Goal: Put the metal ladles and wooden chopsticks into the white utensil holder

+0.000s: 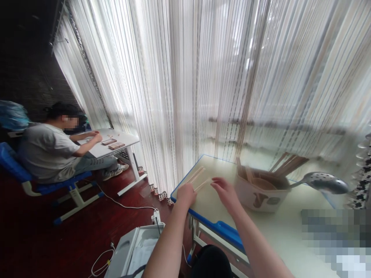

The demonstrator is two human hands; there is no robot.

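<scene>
Over the near left part of the pale desk (216, 170), my left hand (186, 194) is closed around thin wooden chopsticks (197, 175), whose tips point up and to the right. One stick is spread apart from the others. My right hand (224, 190) is just right of the tips, fingers bent and slightly apart, with nothing visible in them. To the right of that hand stands a light container (261, 197) with wooden utensils (285, 164) in it. A metal slotted spoon (326, 182) leans out over its right side.
A white curtain (185, 77) hangs behind the desk. On the left a person (50, 150) sits at a white table (101, 148) with small flat boxes on it. A grey case (130, 247) and white cables (127, 206) lie on the dark red floor.
</scene>
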